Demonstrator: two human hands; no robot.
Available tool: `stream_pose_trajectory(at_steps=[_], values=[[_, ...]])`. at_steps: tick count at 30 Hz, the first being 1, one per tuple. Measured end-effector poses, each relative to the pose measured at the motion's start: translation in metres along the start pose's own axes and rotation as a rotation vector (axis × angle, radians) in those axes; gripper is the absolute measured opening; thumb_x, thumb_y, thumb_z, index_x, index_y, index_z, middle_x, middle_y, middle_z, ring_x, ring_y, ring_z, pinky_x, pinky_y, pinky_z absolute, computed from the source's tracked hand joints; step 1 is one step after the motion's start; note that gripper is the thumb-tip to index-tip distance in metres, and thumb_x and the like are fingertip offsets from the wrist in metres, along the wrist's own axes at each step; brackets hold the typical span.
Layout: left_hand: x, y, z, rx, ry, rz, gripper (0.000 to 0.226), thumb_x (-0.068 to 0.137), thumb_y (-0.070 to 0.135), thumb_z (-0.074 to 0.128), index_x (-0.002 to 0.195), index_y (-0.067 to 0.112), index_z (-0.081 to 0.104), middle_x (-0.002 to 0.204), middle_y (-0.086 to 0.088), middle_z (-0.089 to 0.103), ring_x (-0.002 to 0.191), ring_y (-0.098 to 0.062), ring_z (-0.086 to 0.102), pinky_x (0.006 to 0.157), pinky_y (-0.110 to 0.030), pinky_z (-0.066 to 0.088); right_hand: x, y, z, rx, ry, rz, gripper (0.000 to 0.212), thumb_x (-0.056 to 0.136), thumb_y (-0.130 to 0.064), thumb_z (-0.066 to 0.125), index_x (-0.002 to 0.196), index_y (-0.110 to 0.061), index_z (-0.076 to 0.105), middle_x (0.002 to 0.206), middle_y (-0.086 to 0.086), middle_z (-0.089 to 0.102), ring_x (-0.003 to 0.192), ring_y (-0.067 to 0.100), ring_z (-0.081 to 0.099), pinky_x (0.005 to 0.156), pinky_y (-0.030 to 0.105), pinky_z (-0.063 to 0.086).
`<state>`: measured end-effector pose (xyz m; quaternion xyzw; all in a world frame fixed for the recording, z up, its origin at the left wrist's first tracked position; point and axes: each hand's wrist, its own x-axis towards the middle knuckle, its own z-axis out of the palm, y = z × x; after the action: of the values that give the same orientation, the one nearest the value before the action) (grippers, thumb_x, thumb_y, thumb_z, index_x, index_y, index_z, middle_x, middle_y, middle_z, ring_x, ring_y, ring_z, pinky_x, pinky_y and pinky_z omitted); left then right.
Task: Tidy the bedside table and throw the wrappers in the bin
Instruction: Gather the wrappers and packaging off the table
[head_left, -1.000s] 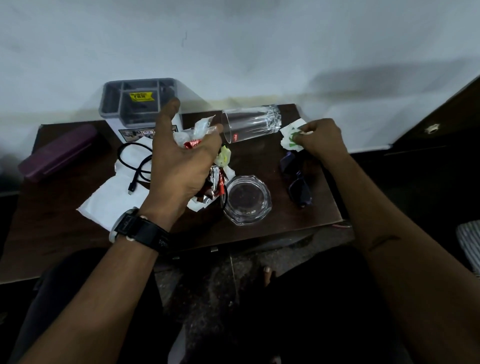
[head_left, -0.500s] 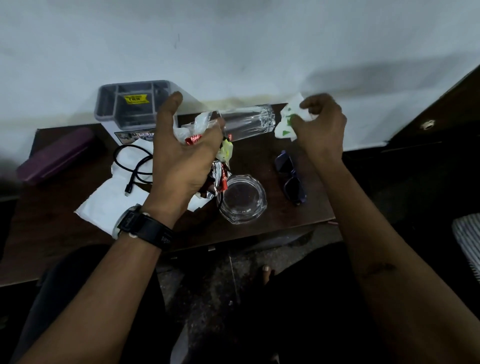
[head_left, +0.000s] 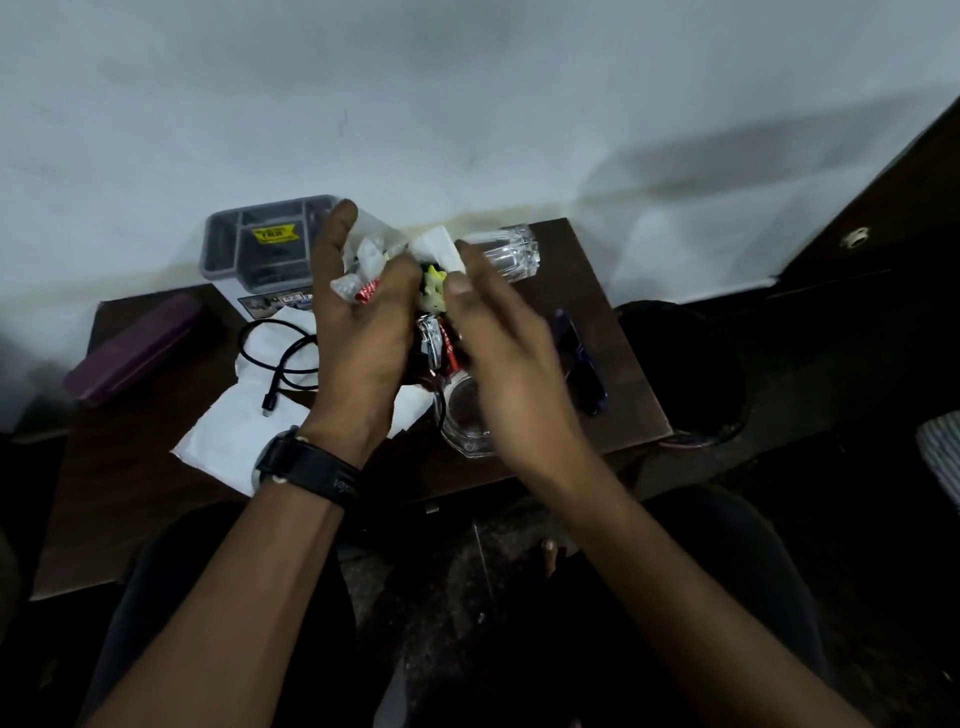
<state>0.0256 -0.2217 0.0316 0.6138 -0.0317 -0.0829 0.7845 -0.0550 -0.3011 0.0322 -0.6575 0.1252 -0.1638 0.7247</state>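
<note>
Hovering above the middle of the dark wooden tabletop (head_left: 130, 467), both of the person's hands meet at a bunch of wrappers (head_left: 371, 265). The left hand (head_left: 363, 332), with a black watch (head_left: 306, 467) at the wrist, has its grip clamped on the bunch. Clear and white crinkled pieces sit on top, with a red one whose pale lettering is too small to read. A yellow-green one and some silver-and-red foil hang out below the fingers. The right hand (head_left: 504, 353) is close against the bunch from the right, its fingertips at a white wrapper (head_left: 441, 248) on top. That hand is smeared with motion, so I cannot tell whether its grip pinches the piece or only touches it. At the back of the tabletop, against the wall, stands a grey compartment tray (head_left: 223, 249). It has a yellow label (head_left: 275, 234) whose dark writing is too blurred to read. The watch strap carries pale writing I cannot make out either. A purple case (head_left: 135, 348) lies to the left, and a black cable (head_left: 280, 364) is coiled on a white paper sheet (head_left: 234, 426). A glass tumbler (head_left: 511, 252) lies on its side at the back right. A clear glass dish (head_left: 465, 431) is half hidden under the right hand, with dark sunglasses (head_left: 582, 364) just beside it. A dark round bin (head_left: 730, 415) stands on the floor beside the tabletop's right edge.
</note>
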Motion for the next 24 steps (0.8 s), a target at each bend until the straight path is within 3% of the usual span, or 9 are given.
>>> stream_pose_trajectory(at_steps=[4,7,9,11,14,16,20,22,24], values=[[0.003,-0.006,-0.003,-0.002,-0.106,-0.056,0.074,0.095,0.039,0.071,0.153,0.007,0.04,0.126,-0.012,0.068,0.11,-0.019,0.071,0.093,-0.037,0.058,-0.009,0.016,0.006,-0.432,-0.129,-0.086,0.072,0.104,-0.053,0.045,0.163,-0.033,0.011,0.17,-0.014,0.017,0.158,0.007,0.012,0.125,0.051,0.026],[0.001,0.001,0.001,-0.159,-0.236,-0.178,0.106,0.079,0.067,0.078,0.153,0.002,0.04,0.141,-0.028,0.056,0.138,-0.042,0.055,0.116,-0.059,0.043,-0.006,0.015,-0.002,-0.495,-0.074,-0.154,0.073,0.105,-0.043,0.05,0.164,-0.028,0.011,0.165,-0.008,0.027,0.15,0.0,0.028,0.117,0.034,0.036],[-0.004,0.002,0.005,-0.178,-0.271,-0.178,0.114,0.071,0.068,0.081,0.149,-0.005,0.04,0.131,-0.021,0.056,0.133,-0.041,0.056,0.12,-0.055,0.039,-0.006,0.017,-0.004,-0.529,-0.024,-0.187,0.072,0.104,-0.035,0.054,0.163,-0.025,0.015,0.157,-0.003,0.038,0.141,0.006,0.042,0.109,0.033,0.045],[-0.01,0.002,0.01,-0.187,-0.293,-0.179,0.102,0.077,0.067,0.077,0.143,-0.006,0.047,0.124,-0.017,0.059,0.126,-0.038,0.059,0.115,-0.05,0.043,-0.006,0.018,-0.004,-0.57,0.041,-0.185,0.07,0.102,-0.027,0.057,0.162,-0.025,0.02,0.15,-0.004,0.043,0.135,0.01,0.049,0.103,0.038,0.05],[-0.014,0.001,0.018,-0.124,-0.327,-0.158,0.061,0.102,0.055,0.046,0.13,0.001,0.055,0.107,-0.01,0.066,0.106,-0.025,0.065,0.1,-0.037,0.052,-0.004,0.017,-0.009,-0.59,0.128,-0.18,0.068,0.096,-0.009,0.056,0.158,-0.023,0.032,0.144,-0.001,0.049,0.126,0.01,0.051,0.099,0.027,0.047],[-0.017,-0.003,0.022,-0.081,-0.351,-0.146,0.06,0.105,0.054,0.036,0.127,0.003,0.057,0.103,-0.007,0.066,0.099,-0.019,0.066,0.094,-0.031,0.053,-0.002,0.014,-0.012,-0.609,0.17,-0.172,0.069,0.091,-0.006,0.056,0.156,-0.02,0.037,0.14,0.002,0.053,0.123,0.011,0.052,0.096,0.02,0.044],[-0.018,-0.021,0.031,-0.063,-0.333,-0.095,0.054,0.114,0.042,0.018,0.119,0.009,0.06,0.084,0.009,0.075,0.081,-0.001,0.071,0.079,-0.014,0.054,0.004,0.011,-0.02,-0.533,0.254,-0.149,0.068,0.079,-0.013,0.054,0.147,-0.015,0.05,0.13,0.005,0.063,0.119,0.017,0.061,0.099,0.032,0.053],[-0.015,-0.022,0.033,-0.058,-0.335,-0.118,0.061,0.111,0.049,0.019,0.133,0.006,0.056,0.108,0.001,0.079,0.105,-0.006,0.072,0.098,-0.022,0.054,0.011,0.008,-0.029,-0.412,0.314,-0.12,0.062,0.075,-0.016,0.06,0.137,-0.015,0.06,0.12,0.002,0.072,0.11,0.011,0.068,0.096,0.034,0.057],[-0.013,-0.013,0.035,-0.08,-0.375,-0.188,0.083,0.099,0.064,0.029,0.155,0.002,0.037,0.148,-0.017,0.059,0.142,-0.025,0.053,0.125,-0.043,0.034,0.02,0.007,-0.04,-0.331,0.362,-0.106,0.051,0.075,-0.02,0.066,0.125,-0.019,0.067,0.105,-0.005,0.076,0.097,0.006,0.072,0.089,0.034,0.06]])
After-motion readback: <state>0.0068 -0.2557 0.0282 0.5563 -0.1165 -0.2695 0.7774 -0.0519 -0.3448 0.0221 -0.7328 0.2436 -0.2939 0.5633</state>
